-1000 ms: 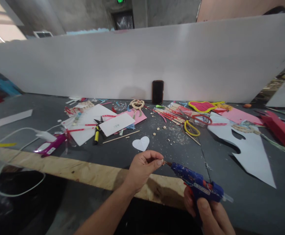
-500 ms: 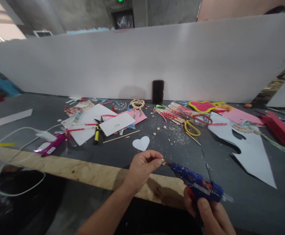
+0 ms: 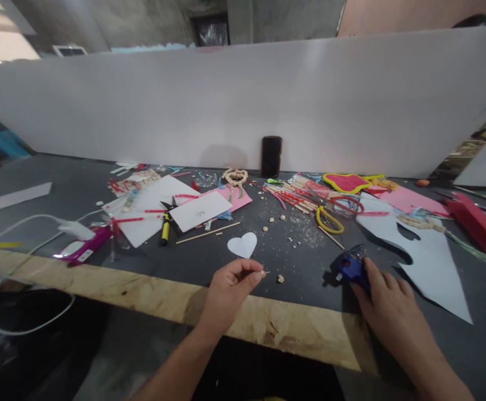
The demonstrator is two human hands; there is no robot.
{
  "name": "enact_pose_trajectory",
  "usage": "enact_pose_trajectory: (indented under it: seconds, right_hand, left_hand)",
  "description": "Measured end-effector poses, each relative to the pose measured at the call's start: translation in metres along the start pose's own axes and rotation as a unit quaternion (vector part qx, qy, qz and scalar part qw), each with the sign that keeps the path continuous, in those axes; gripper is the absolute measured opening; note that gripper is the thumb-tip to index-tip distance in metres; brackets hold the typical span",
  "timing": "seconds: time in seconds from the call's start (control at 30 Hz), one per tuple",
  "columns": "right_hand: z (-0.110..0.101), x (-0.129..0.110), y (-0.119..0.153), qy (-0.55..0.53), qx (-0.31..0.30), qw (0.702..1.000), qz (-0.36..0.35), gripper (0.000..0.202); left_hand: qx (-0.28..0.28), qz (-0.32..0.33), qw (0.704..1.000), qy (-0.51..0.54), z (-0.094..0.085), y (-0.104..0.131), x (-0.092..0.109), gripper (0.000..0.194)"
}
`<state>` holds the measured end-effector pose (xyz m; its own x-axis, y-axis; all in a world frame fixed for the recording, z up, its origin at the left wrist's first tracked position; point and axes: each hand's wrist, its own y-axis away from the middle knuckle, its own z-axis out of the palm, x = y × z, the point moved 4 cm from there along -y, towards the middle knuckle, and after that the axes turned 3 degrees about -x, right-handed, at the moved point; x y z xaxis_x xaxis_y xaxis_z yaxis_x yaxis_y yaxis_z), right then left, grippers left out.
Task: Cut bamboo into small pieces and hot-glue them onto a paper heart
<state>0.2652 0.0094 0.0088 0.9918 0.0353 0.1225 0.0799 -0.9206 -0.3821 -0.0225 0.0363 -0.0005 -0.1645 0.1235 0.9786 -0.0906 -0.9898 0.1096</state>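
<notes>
Pinching a tiny pale piece (image 3: 264, 273) between thumb and forefinger, your left hand (image 3: 230, 289) hangs over the near edge, while your right hand (image 3: 393, 312) has its fingers curled on the blue glue gun (image 3: 353, 270), ahead of it. Between your hands, nearer the left fingertips, sits a small pale cluster (image 3: 280, 279). Just beyond the left hand lies a white paper heart (image 3: 243, 245); farther out, a thin wooden stick (image 3: 208, 233), yellow-and-black pliers (image 3: 165, 229) and a written-on white card (image 3: 200, 212). Left of that hand, there's a purple packet (image 3: 88, 245). Ahead of your right hand, a yellow looped handle (image 3: 329, 220) and red-patterned sticks (image 3: 295, 197) crowd the way; cut-out white paper (image 3: 430, 273) spreads close on its right. Under it all runs a dark grey tabletop (image 3: 201, 262), dusted with crumbs, its pale wooden edge (image 3: 142, 295) nearest you. Far ahead, a smartphone (image 3: 271, 156) leans on a white panel (image 3: 163, 111), grey wall (image 3: 155, 25) behind.
</notes>
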Motion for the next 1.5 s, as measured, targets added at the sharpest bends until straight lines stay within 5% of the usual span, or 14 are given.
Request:
enact_pose_trajectory:
  seconds: [0.13, 0.2, 0.3, 0.47, 0.7, 0.9, 1.5]
  right_hand:
    - [-0.019, -0.017, -0.005, -0.017, 0.079, 0.997, 0.018, 0.04]
    - [-0.027, -0.043, -0.007, -0.11, 0.101, 0.988, -0.035, 0.031]
    - [-0.021, -0.086, -0.013, -0.221, 0.03, 0.97, -0.101, 0.026]
    - [0.001, -0.118, -0.025, -0.263, -0.071, 0.957, -0.094, 0.02]
    - [-0.011, -0.123, -0.025, -0.306, -0.066, 0.945, -0.094, 0.015]
    - [-0.038, -0.12, -0.013, -0.415, -0.06, 0.905, -0.067, 0.014]
    - [-0.064, -0.113, 0.0, -0.407, -0.01, 0.906, -0.114, 0.016]
  left_hand:
    - [0.004, -0.008, 1.0, -0.029, -0.004, 0.002, -0.003, 0.013]
    - [0.005, -0.009, 0.999, -0.041, -0.004, 0.002, -0.004, 0.013]
    - [-0.002, -0.005, 0.999, -0.05, -0.003, 0.003, -0.005, 0.013]
    - [-0.015, -0.002, 0.997, -0.082, -0.002, 0.006, -0.006, 0.012]
    - [-0.025, 0.029, 0.987, -0.153, -0.001, 0.007, -0.007, 0.011]
    - [-0.04, 0.066, 0.973, -0.219, 0.009, 0.015, 0.001, 0.009]
    - [-0.071, 0.197, 0.912, -0.352, 0.031, 0.035, 0.019, 0.007]
